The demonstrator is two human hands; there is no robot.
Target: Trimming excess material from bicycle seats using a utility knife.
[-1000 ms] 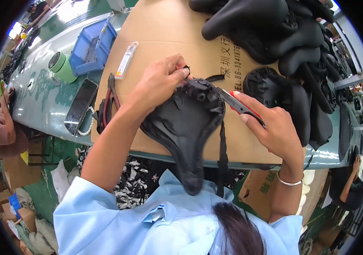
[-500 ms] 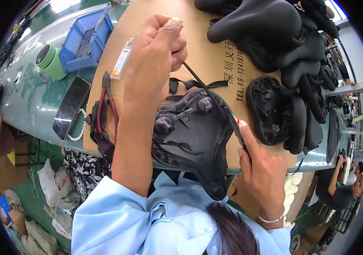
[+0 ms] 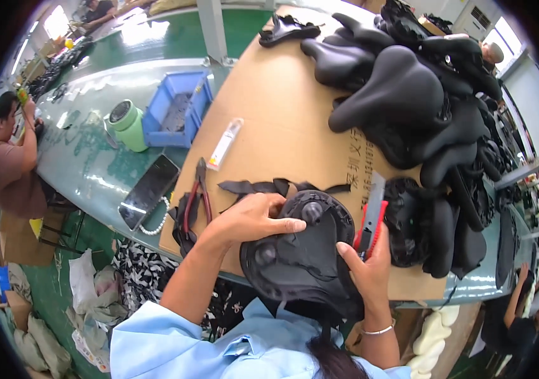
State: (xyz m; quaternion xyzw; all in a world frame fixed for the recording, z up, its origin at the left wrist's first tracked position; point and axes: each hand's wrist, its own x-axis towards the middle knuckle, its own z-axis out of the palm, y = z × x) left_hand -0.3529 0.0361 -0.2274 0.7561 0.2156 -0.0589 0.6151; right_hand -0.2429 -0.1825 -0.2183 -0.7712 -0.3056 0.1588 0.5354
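A black bicycle saddle lies upside down at the near edge of a cardboard sheet, its underside with two round bumps facing up. My left hand rests on the saddle's left rim, fingers curled over the cover's edge. My right hand grips the saddle's right side and also holds a red and grey utility knife, blade end pointing away from me. Black trimmed strips lie just beyond the saddle.
A heap of black saddles fills the right of the cardboard. Red-handled pliers, a phone, a white tube, a green tape roll and a blue bin lie left. A seated person works at far left.
My left hand has come back down from the far side onto the saddle's rim. The right hand has shifted up the saddle's right side with the knife now upright.
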